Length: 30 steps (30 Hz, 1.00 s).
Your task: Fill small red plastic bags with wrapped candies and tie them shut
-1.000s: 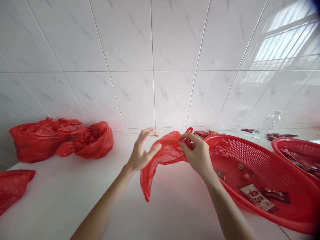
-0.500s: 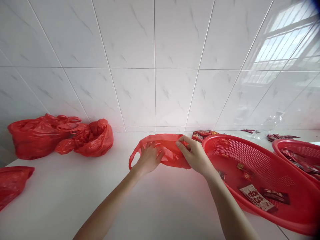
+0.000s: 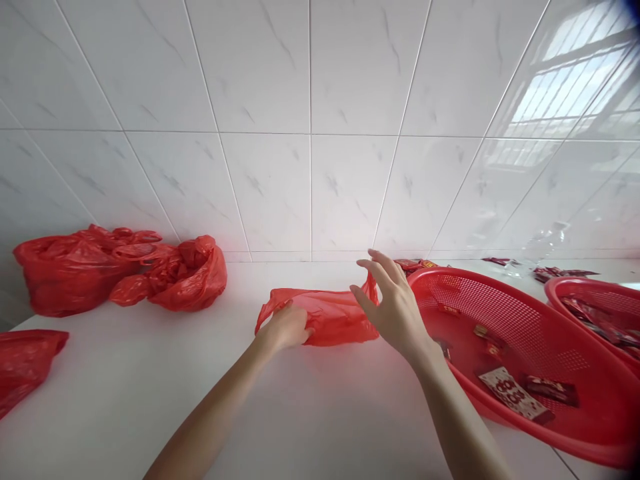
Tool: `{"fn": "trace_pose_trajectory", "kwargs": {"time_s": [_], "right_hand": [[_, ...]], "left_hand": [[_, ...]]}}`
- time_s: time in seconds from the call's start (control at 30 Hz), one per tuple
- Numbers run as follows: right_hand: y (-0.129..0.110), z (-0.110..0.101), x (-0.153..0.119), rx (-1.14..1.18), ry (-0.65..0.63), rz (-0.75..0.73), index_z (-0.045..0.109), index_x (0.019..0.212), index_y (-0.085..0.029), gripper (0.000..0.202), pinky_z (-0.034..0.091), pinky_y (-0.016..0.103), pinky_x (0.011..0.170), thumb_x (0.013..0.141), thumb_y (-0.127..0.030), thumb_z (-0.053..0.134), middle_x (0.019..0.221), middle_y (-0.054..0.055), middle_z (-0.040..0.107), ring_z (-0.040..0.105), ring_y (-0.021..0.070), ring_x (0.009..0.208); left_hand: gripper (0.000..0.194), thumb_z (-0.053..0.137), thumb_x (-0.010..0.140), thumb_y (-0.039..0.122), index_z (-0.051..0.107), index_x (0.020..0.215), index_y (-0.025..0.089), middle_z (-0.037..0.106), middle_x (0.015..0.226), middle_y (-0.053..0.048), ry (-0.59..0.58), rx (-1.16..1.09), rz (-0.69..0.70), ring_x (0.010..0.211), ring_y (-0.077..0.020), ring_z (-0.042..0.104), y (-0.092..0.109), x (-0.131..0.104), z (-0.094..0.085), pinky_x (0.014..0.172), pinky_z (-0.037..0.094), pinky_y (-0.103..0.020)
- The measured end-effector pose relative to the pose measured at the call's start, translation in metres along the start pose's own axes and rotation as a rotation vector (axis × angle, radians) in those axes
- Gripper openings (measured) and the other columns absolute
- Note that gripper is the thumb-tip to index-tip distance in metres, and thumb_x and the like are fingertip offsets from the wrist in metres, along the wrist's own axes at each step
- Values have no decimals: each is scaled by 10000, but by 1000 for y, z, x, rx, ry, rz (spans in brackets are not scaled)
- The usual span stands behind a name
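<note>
A thin red plastic bag [image 3: 336, 319] lies on the white tabletop in front of me, its mouth partly spread and one handle at the left. My left hand [image 3: 287, 327] grips the front edge of the bag near that handle, with the fingers inside the mouth and mostly hidden. Beside the bag's right end, my right hand [image 3: 393, 303] is raised, its fingers apart and holding nothing. The bag's right handle [image 3: 371, 288] stands up just behind those fingers.
At right, a large red perforated basket [image 3: 500, 293] holds a few snack packets [image 3: 515, 395]. Another red basket [image 3: 575, 285] stands beyond it, near a clear plastic bottle [image 3: 545, 241]. Filled red bags [image 3: 75, 273] sit at left. A tiled wall [image 3: 265, 193] rises behind the table.
My right hand has let go of the bag's right side and spread its fingers. The bag's mouth has sunk lower and flatter. My left hand has moved slightly left and down.
</note>
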State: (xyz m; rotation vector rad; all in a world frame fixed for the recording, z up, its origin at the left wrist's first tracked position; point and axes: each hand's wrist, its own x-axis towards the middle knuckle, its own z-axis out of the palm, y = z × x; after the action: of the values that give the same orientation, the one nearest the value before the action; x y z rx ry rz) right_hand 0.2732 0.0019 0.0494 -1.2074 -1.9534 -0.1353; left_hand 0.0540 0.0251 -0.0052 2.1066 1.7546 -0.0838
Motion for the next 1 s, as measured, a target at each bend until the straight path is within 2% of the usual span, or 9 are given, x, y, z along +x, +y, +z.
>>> {"fn": "trace_pose_trajectory", "kwargs": {"time_s": [0.07, 0.17, 0.27, 0.33, 0.43, 0.57, 0.77, 0.9, 1.0], "right_hand": [[-12, -3, -3, 144, -5, -221, 585, 1187, -231, 258, 462, 413, 941, 957, -210, 470, 1396, 121, 532, 516, 255, 1219], [-21, 6, -9, 228, -362, -415, 643, 1034, -215, 310, 480, 359, 891, 937, -72, 385, 994, 66, 703, 620, 181, 925], [-15, 34, -16, 17, -798, -355, 653, 793, -196, 370, 439, 419, 982, 844, 23, 360, 650, 10, 629, 604, 161, 751], [-5, 55, -18, -194, -937, -235, 652, 730, -177, 338, 288, 558, 1106, 773, 44, 400, 646, 44, 630, 608, 221, 948], [11, 77, -17, -339, -926, -105, 685, 778, -156, 298, 76, 683, 1126, 774, 6, 435, 830, 113, 699, 507, 304, 1207], [23, 86, -16, -359, -895, -10, 700, 764, -144, 281, -79, 695, 1114, 838, -85, 435, 843, 134, 715, 482, 335, 1257], [25, 79, -19, -414, -919, 131, 689, 729, -153, 274, -38, 687, 1118, 852, -139, 444, 797, 101, 714, 671, 270, 890], [19, 76, -18, -412, -902, 137, 675, 754, -157, 199, -23, 695, 1108, 815, -138, 486, 782, 88, 708, 672, 263, 851], [16, 80, -19, -355, -863, 49, 667, 796, -155, 199, 9, 673, 1120, 820, -116, 474, 760, 74, 698, 666, 240, 822]], "left_hand": [[373, 511, 801, 316, 292, 518, 213, 334, 487, -2, -21, -6, -7, 629, -214, 517, 0, -1, 1, 636, 394, -322], [323, 492, 815, 279, 300, 566, 204, 338, 530, 14, -41, -24, -13, 522, -146, 395, -1, -3, 0, 555, 332, -298], [344, 514, 803, 263, 266, 572, 201, 278, 522, 28, -62, -21, -29, 471, -112, 278, -2, -5, -2, 508, 252, -294], [386, 535, 788, 266, 229, 561, 202, 240, 516, 33, -77, -15, -36, 454, -102, 237, -2, -5, -4, 496, 212, -296], [423, 558, 749, 259, 188, 553, 202, 204, 508, 41, -112, -15, -41, 429, -91, 192, -4, -3, -5, 490, 181, -293], [404, 551, 730, 270, 202, 538, 205, 219, 490, 40, -143, -16, -73, 402, -92, 196, -8, -1, -6, 483, 177, -298], [388, 528, 762, 367, 237, 568, 199, 320, 536, 17, -126, -11, -95, 416, -113, 318, -15, -4, -12, 495, 235, -299], [283, 585, 698, 414, 409, 620, 207, 537, 677, -42, -147, 18, -95, 527, -195, 528, -13, -6, -14, 510, 333, -315], [244, 644, 602, 367, 534, 763, 220, 621, 787, -67, -144, 33, -62, 629, -253, 603, -9, -7, -12, 509, 386, -322]]}}
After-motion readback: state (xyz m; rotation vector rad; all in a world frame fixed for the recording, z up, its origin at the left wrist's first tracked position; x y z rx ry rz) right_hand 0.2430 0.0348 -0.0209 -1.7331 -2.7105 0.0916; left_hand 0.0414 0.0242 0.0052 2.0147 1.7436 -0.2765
